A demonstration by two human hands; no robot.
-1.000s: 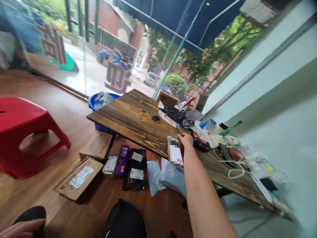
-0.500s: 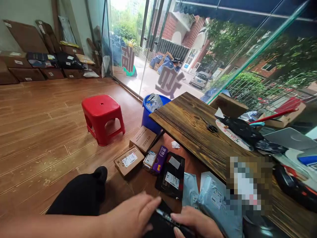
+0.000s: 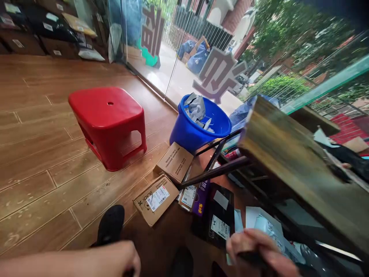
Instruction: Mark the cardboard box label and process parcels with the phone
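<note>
Firstly listed: one dark object (image 3: 251, 260), carried in the right hand (image 3: 253, 240); owing to blur, its kind and full outline cannot be told. Weight: judged light, since it is borne by one hand alone. Body: judged stiff, as no sag is seen in the part left uncovered. Surface: finish not legible; some slipperiness is to be allowed for. Fragility: not suggested by what is shown, yet not ruled out. Hold: best taken around the middle, with the fingers wrapped and the ends left uncovered.

Position: the dark object is lodged against the inner side of the right hand, at the near edge of the view, and is partly hidden by the curled fingers, which are wrapped around it. Left hand (image 3: 129, 258): placed well apart from the object; its fingers are folded inward and largely cut off from view, so whether anything is pinched there cannot be told.

Surroundings: a black parcel (image 3: 220, 212), bearing two pale labels, is seen just beyond the right hand. Beside it are noted pale wrapped parcels (image 3: 268, 227) and a purple box (image 3: 200, 204); a labelled carton (image 3: 157, 200) is laid on the floor (image 3: 43, 192).
</note>
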